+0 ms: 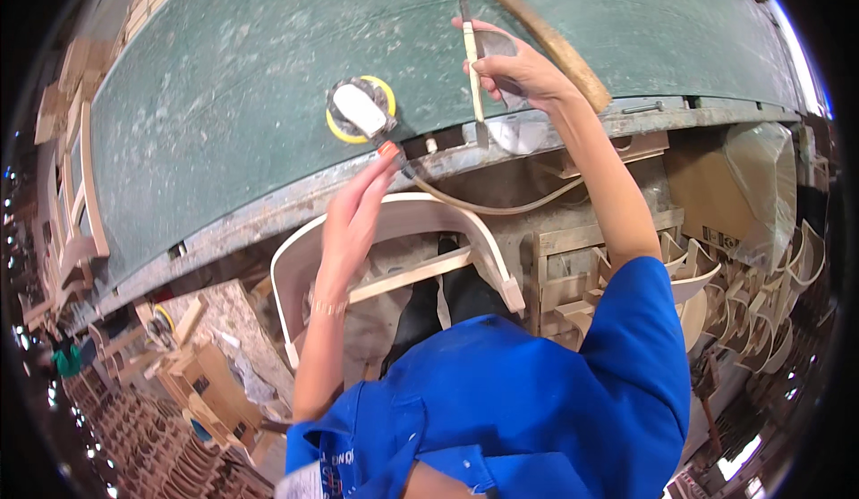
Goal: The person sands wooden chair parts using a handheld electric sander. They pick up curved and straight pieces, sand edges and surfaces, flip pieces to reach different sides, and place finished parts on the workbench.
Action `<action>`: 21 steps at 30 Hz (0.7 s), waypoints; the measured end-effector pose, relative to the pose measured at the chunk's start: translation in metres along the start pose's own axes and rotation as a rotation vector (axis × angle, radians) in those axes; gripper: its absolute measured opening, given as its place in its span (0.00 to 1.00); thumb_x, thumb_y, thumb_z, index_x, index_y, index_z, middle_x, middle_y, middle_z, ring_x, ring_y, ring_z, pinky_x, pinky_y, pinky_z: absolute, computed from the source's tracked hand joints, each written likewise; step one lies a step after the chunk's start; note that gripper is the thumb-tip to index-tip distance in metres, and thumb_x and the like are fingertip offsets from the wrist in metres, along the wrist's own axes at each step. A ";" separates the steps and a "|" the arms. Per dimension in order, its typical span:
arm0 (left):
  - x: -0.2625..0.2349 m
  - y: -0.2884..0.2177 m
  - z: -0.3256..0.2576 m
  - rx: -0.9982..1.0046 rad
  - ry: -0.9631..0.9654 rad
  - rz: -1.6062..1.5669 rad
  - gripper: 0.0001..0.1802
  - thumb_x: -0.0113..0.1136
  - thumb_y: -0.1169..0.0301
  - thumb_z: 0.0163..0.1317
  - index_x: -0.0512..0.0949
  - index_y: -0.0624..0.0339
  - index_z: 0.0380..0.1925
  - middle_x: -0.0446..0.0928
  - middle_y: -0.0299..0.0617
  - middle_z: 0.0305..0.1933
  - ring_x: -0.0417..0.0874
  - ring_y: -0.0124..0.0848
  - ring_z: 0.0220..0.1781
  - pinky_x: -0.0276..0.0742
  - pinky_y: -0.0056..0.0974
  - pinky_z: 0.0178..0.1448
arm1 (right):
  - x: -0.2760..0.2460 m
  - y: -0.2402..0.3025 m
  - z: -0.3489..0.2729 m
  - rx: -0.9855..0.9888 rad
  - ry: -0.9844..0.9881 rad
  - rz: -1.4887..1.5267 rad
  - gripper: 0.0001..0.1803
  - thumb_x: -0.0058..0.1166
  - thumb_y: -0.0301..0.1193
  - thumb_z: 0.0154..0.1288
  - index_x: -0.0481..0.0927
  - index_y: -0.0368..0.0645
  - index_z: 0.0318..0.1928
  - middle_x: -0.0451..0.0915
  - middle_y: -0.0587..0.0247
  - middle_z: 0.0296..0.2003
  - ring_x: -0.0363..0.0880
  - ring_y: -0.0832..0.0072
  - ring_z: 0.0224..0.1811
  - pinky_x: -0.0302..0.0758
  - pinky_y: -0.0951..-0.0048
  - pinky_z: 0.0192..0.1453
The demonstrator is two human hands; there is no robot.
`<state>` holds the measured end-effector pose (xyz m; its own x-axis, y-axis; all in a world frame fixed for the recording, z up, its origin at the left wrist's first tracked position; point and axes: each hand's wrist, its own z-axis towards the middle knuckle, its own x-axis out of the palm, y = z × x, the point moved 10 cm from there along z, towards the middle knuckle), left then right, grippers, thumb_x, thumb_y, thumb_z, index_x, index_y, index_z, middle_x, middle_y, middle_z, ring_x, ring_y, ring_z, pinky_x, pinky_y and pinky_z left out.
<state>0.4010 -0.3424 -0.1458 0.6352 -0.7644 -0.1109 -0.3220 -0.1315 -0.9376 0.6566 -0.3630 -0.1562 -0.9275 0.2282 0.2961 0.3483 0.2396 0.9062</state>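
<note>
My right hand point(519, 69) is raised over the near part of the green bench, closed around a slim hand tool point(472, 56) with a pale middle and dark, flat ends. Greyish material shows at that palm; its kind is unclear. With fingers stretched out, my left hand point(353, 217) reaches toward the bench edge. Its fingertips are at the tail of a round sander point(362, 110) with a white top and yellow rim; whether they touch it is unclear. Below my hands, a curved pale wooden frame point(407, 208) with a crossbar stands against the bench, partly behind my left forearm.
A long curved wooden piece point(546, 34) lies on the green bench top point(242, 60), beyond my right hand. The sander's hose point(501, 211) hangs below the bench edge. Curved wooden parts point(761, 311) are stacked at right, with more at lower left point(170, 436). A cardboard box point(716, 186) stands right.
</note>
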 end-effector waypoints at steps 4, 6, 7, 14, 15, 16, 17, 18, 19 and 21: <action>0.077 -0.047 0.044 -0.132 0.351 -0.326 0.21 0.49 0.64 0.71 0.70 0.63 0.60 0.78 0.45 0.52 0.80 0.31 0.53 0.74 0.33 0.57 | 0.041 0.021 -0.032 -0.056 0.091 0.247 0.39 0.60 0.25 0.55 0.60 0.47 0.69 0.78 0.62 0.35 0.72 0.85 0.24 0.72 0.82 0.26; 0.088 -0.049 0.049 -0.138 0.446 -0.354 0.20 0.51 0.63 0.70 0.72 0.62 0.57 0.80 0.41 0.47 0.82 0.28 0.48 0.77 0.31 0.51 | 0.046 0.019 -0.032 -0.048 0.085 0.235 0.40 0.60 0.25 0.56 0.60 0.47 0.69 0.78 0.62 0.34 0.72 0.84 0.24 0.73 0.82 0.25; 0.086 -0.044 0.049 -0.166 0.440 -0.387 0.19 0.52 0.63 0.69 0.73 0.62 0.55 0.80 0.39 0.45 0.82 0.27 0.46 0.78 0.30 0.48 | 0.050 0.017 -0.029 -0.041 0.090 0.230 0.40 0.60 0.26 0.56 0.60 0.47 0.69 0.78 0.62 0.34 0.72 0.84 0.24 0.73 0.82 0.25; 0.038 0.010 0.004 -0.311 0.279 -0.511 0.22 0.54 0.63 0.68 0.68 0.57 0.60 0.80 0.39 0.45 0.84 0.28 0.42 0.81 0.31 0.43 | -0.128 0.022 -0.022 -0.232 -0.658 -1.607 0.34 0.63 0.45 0.55 0.70 0.50 0.62 0.80 0.50 0.47 0.80 0.57 0.45 0.76 0.61 0.46; 0.014 0.021 -0.008 -0.298 0.184 -0.533 0.23 0.54 0.63 0.68 0.67 0.57 0.60 0.80 0.40 0.46 0.84 0.29 0.43 0.81 0.32 0.44 | -0.153 0.009 -0.022 -0.163 -0.665 -1.771 0.34 0.63 0.47 0.55 0.71 0.51 0.61 0.79 0.49 0.48 0.78 0.54 0.47 0.75 0.58 0.48; -0.013 0.033 -0.024 -0.287 0.095 -0.553 0.23 0.54 0.63 0.68 0.66 0.57 0.61 0.80 0.41 0.46 0.84 0.30 0.43 0.81 0.33 0.44 | -0.174 -0.001 -0.022 -0.101 -0.668 -1.863 0.34 0.62 0.50 0.55 0.71 0.52 0.60 0.79 0.48 0.49 0.77 0.52 0.49 0.74 0.55 0.50; -0.041 0.044 -0.042 -0.271 0.004 -0.568 0.24 0.54 0.63 0.68 0.66 0.58 0.61 0.80 0.41 0.46 0.84 0.31 0.43 0.81 0.34 0.45 | -0.192 -0.006 -0.023 -0.055 -0.675 -1.889 0.34 0.61 0.53 0.56 0.72 0.53 0.60 0.78 0.48 0.50 0.76 0.49 0.51 0.73 0.52 0.53; -0.072 0.053 -0.063 -0.254 -0.092 -0.559 0.25 0.53 0.64 0.68 0.64 0.58 0.62 0.79 0.43 0.48 0.84 0.34 0.45 0.81 0.37 0.47 | -0.204 -0.013 -0.022 -0.013 -0.687 -1.849 0.32 0.57 0.53 0.59 0.71 0.54 0.61 0.78 0.46 0.49 0.76 0.49 0.52 0.73 0.53 0.53; -0.105 0.066 -0.086 -0.247 -0.190 -0.562 0.25 0.53 0.65 0.68 0.64 0.57 0.63 0.78 0.43 0.50 0.83 0.35 0.47 0.80 0.40 0.49 | -0.221 -0.020 -0.021 0.113 -0.707 -1.816 0.33 0.56 0.55 0.59 0.71 0.54 0.61 0.78 0.45 0.50 0.76 0.49 0.53 0.73 0.53 0.54; -0.169 0.091 -0.138 -0.197 -0.378 -0.509 0.25 0.52 0.62 0.69 0.63 0.55 0.63 0.78 0.45 0.49 0.84 0.36 0.46 0.80 0.38 0.48 | -0.252 -0.032 -0.031 0.442 -0.848 -1.750 0.43 0.51 0.67 0.53 0.70 0.56 0.64 0.77 0.43 0.53 0.74 0.48 0.57 0.72 0.53 0.57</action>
<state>0.1674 -0.3126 -0.1668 0.9329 -0.3071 0.1882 -0.0165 -0.5583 -0.8295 0.8752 -0.4573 -0.2506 0.0075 -0.1950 -0.9808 -0.5739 0.8024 -0.1639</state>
